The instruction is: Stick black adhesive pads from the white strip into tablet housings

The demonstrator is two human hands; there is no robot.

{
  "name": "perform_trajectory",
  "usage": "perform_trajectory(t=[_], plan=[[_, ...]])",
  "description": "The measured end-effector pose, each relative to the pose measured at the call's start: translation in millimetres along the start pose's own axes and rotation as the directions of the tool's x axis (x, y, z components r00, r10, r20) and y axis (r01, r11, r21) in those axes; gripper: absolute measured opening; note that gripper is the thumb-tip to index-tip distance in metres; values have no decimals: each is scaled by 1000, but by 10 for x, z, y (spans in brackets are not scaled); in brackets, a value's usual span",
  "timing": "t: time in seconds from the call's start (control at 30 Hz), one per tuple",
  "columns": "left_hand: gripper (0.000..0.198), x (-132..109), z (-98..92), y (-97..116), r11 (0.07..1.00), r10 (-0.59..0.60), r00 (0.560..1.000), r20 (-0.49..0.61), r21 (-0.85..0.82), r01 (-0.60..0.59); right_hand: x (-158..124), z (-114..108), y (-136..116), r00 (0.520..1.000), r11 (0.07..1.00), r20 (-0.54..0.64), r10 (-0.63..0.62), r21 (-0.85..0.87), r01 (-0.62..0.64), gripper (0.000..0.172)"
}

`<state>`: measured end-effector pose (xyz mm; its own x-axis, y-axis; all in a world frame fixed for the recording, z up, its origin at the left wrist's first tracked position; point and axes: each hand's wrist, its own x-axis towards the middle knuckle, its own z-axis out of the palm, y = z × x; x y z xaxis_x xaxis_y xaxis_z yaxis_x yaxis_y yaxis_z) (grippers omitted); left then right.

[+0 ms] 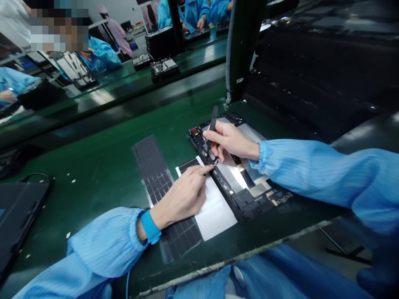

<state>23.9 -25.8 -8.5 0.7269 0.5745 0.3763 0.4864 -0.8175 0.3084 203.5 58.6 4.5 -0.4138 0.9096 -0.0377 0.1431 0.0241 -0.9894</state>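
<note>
An opened tablet-like device (229, 178) lies on the green bench with its inner parts exposed. Over its left edge my right hand (229, 139) is closed on black tweezers (213, 120), whose tip points down at that edge. My left hand (185, 193) reaches in with the index finger stretched out, its tip touching the device's edge close to the tweezers. The other left fingers curl loosely, and no object shows in them. Under this hand lie a white sheet (218, 214) with black strips at its top and a dark sheet of cut adhesive pieces (152, 166).
A dark flat case (21, 211) lies at the far left of the green bench (93, 174). Small white scraps dot the surface. A dark upright post (245, 50) and black stacked material (305, 83) stand behind on the right. Co-workers in blue sleeves (102, 54) sit across a conveyor line.
</note>
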Motion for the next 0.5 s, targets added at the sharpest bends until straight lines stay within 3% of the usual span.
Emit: perform_trajectory(t=[0.17, 0.3, 0.5], plan=[[18, -1, 24, 68, 968, -206, 978, 29, -142, 208, 2, -11, -23, 1000, 1000, -1, 7, -4, -7, 23], [21, -14, 86, 264, 889, -352, 933, 75, -284, 358, 17, -1, -10, 1000, 1000, -13, 7, -13, -7, 21], [17, -26, 39, 478, 816, -390, 910, 138, -405, 411, 38, -14, -14, 1000, 998, 3, 0, 56, 0, 31]])
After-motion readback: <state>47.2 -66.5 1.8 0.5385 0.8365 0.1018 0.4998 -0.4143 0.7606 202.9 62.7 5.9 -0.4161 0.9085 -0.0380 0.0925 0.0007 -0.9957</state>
